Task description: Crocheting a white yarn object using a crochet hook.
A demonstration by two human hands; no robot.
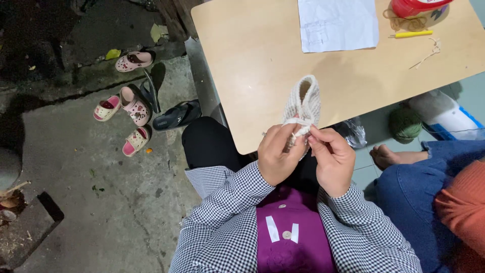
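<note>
Left hand (277, 155) and right hand (331, 157) both pinch a small cream knitted bootie (303, 103), fingers clenched on its lower edge, above the wooden table (252, 60).

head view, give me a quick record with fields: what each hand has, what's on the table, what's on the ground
left hand: left hand grips the lower end of a small white knitted bootie
right hand: right hand pinches white yarn at the bootie's lower end
table: wooden table bears a sheet of paper, a yellow crochet hook and a red container
ground: pink child sandals and black flip-flops left of the table
nearby: another person's bare foot beside a green yarn ball
</note>
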